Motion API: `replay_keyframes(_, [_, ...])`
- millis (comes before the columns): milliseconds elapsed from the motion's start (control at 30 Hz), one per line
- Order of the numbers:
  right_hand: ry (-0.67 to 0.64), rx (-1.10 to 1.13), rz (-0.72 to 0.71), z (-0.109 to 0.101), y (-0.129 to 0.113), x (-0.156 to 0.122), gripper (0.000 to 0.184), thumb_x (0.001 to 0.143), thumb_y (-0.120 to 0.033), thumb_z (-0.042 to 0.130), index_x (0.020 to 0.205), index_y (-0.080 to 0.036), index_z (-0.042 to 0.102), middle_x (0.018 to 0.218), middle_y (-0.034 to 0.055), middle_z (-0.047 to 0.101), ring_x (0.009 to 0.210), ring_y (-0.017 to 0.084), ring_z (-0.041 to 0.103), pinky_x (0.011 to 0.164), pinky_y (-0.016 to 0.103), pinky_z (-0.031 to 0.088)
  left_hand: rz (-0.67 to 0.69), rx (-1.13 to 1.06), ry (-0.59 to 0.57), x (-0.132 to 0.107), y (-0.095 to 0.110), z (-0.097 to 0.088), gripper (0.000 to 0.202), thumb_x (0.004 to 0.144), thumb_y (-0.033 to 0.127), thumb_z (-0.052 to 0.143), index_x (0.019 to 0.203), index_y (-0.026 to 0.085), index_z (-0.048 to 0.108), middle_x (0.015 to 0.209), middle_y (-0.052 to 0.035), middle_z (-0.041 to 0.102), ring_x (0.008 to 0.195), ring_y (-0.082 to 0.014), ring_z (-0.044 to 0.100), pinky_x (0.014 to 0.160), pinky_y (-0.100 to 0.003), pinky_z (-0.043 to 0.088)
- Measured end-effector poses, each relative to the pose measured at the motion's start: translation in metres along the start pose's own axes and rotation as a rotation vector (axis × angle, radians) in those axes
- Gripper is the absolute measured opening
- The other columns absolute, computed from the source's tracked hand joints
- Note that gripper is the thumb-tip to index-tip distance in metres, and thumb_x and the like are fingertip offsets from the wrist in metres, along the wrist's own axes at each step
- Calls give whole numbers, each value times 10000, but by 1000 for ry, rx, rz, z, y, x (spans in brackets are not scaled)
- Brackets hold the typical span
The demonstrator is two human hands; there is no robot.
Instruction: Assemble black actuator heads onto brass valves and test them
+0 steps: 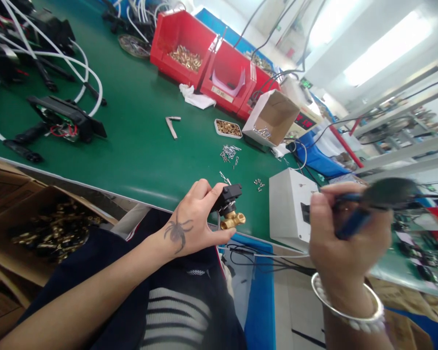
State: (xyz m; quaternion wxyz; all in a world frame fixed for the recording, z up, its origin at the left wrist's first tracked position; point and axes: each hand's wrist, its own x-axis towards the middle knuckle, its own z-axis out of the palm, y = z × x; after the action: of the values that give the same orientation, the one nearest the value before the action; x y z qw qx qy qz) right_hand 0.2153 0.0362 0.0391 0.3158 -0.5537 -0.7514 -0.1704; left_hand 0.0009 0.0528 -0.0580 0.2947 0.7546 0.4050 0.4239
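Observation:
My left hand (197, 218) is closed around a brass valve (233, 221) with a black plastic housing on top, at the near edge of the green bench. Raised at the right, my right hand (350, 233) grips a blue-and-black hand tool (354, 218); motion smears it, so its exact kind is unclear. Just beyond the valve lie metal clips (229, 152) in a loose pile, and several small screws (259, 184) rest to their right. A white-grey box (288, 209) stands between my two hands.
Red bins (182, 68) line the back, one with brass parts. Nearer are a tin of small brass pieces (228, 128), a tilted cardboard box (270, 116) and an L-shaped metal piece (172, 126). Black assemblies with white cables (65, 116) occupy the left. A carton of brass fittings (58, 223) sits below.

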Motion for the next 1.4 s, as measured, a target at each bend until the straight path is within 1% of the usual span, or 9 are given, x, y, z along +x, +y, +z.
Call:
replay_keyframes(167, [-554, -14, -248, 0, 0, 1, 200, 863, -93, 512, 982, -226, 602, 746, 7, 585, 606, 166, 544, 525, 275, 383, -5, -2, -2, 0, 0, 1, 645, 731, 359, 765, 1300, 171, 525, 981, -32, 471, 888, -219, 551, 809, -386, 555])
replay_keyframes(333, [131, 72, 18, 2, -5, -1, 183, 912, -129, 558, 1041, -259, 575, 889, 12, 580, 682, 155, 556, 621, 285, 448, 7, -5, 9, 2, 1, 1, 652, 719, 353, 771, 1296, 168, 529, 971, -28, 467, 869, -211, 545, 811, -386, 557])
replay_keyframes(500, [-483, 30, -250, 6, 0, -4, 215, 854, -72, 529, 983, -232, 593, 751, -6, 567, 625, 158, 544, 528, 264, 380, -8, -2, -29, 5, 2, 0, 662, 719, 348, 771, 1301, 146, 531, 968, -36, 463, 876, -224, 543, 807, -408, 562])
replay_keyframes(667, [126, 41, -13, 3, 4, -2, 199, 915, -146, 552, 1094, -233, 552, 898, 11, 558, 644, 139, 511, 595, 273, 419, -21, -7, -17, 5, 2, -1, 658, 712, 346, 765, 1298, 161, 529, 966, -29, 460, 865, -216, 539, 816, -401, 554])
replay_keyframes(833, [-436, 48, -230, 7, 4, -2, 179, 851, -96, 559, 954, -234, 608, 742, -14, 566, 604, 140, 534, 530, 252, 376, -26, -12, -15, 5, 0, 0, 633, 711, 366, 771, 1264, 159, 543, 966, -33, 467, 879, -225, 539, 813, -402, 551])
replay_keyframes(1000, [67, 113, 14, 9, 7, -3, 215, 926, -133, 514, 1098, -261, 532, 888, 3, 548, 659, 144, 522, 600, 272, 424, -11, -13, -14, 5, -2, 1, 654, 703, 366, 777, 1279, 161, 541, 960, -25, 460, 869, -220, 538, 813, -397, 547])
replay_keyframes(1133, [-473, 99, -183, 11, 5, -2, 191, 846, -99, 548, 969, -234, 603, 757, -6, 571, 616, 148, 545, 539, 261, 400, -14, -16, -23, 6, -1, 0, 626, 719, 371, 765, 1271, 180, 541, 965, -27, 462, 887, -225, 539, 818, -395, 548])
replay_keyframes(1300, [105, 100, 40, 11, 5, -1, 170, 937, -168, 532, 1082, -256, 541, 899, 13, 552, 693, 157, 539, 634, 294, 457, -11, -14, -16, 7, -1, 1, 637, 703, 375, 776, 1264, 186, 539, 953, -19, 455, 866, -217, 536, 811, -396, 551])
replay_keyframes(1400, [-199, 153, -127, 15, 6, -3, 221, 897, -106, 512, 1049, -258, 562, 821, -4, 563, 644, 153, 538, 569, 270, 426, -2, -13, -37, 8, 0, 0, 642, 712, 364, 769, 1278, 166, 539, 960, -28, 461, 887, -227, 537, 825, -402, 551])
